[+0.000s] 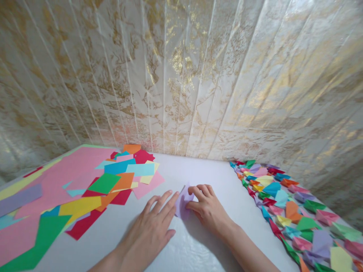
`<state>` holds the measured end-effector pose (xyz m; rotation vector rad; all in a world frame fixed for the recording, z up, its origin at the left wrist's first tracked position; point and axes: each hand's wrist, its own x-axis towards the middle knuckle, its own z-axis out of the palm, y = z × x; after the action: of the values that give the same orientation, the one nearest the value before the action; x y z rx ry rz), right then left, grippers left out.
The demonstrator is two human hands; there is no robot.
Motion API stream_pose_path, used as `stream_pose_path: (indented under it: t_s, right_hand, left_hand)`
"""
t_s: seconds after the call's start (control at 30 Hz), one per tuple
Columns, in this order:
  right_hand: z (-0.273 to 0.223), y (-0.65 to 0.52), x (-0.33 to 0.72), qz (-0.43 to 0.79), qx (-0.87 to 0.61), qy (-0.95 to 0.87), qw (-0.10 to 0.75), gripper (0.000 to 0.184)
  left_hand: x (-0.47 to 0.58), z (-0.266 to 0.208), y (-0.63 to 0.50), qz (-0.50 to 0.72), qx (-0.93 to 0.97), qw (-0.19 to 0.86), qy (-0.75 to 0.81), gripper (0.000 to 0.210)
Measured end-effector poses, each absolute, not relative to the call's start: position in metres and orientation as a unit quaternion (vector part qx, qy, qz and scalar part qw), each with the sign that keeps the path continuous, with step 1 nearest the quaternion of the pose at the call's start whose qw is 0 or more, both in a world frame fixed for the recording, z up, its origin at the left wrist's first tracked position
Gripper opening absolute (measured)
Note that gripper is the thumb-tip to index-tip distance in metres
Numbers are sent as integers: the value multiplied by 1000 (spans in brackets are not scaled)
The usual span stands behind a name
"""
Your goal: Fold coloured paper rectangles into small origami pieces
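Note:
A small folded piece of lilac paper (183,204) stands partly raised on the white table between my hands. My right hand (208,207) pinches its right edge between thumb and curled fingers. Lying flat with fingers stretched out, my left hand (157,221) has its fingertips at the paper's left edge. The lower part of the paper is blurred, and the right fingers hide some of its right side.
Loose coloured paper sheets, among them a green one (104,183) and a large pink one (76,166), overlap on the left. Rows of folded paper pieces (283,198) cover the table's right side. A gold-patterned curtain (181,75) hangs behind the white table (195,166).

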<state>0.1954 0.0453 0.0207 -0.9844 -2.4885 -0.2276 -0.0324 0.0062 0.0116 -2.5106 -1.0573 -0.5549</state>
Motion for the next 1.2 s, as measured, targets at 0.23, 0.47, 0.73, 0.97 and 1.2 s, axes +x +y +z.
stream_pose_path:
  t_s: [0.23, 0.47, 0.73, 0.97, 1.2]
  right_hand:
    - [35, 42, 205, 106, -359, -908, 189, 19]
    - [32, 35, 193, 231, -433, -844, 218, 8]
    - [22, 30, 180, 251, -498, -795, 237, 22]
    - [25, 32, 187, 299, -446, -813, 224, 14]
    - [19, 31, 184, 290, -498, -777, 253, 15]
  left_hand:
    - [-30, 0, 14, -187, -923, 121, -314, 25]
    - [-30, 4, 10, -184, -924, 59, -330, 21]
    - [-35, 1, 6, -226, -914, 60, -332, 27]
    - [-37, -1, 8, -237, -913, 80, -323, 32]
    - [-37, -3, 6, -220, -920, 59, -319, 30]
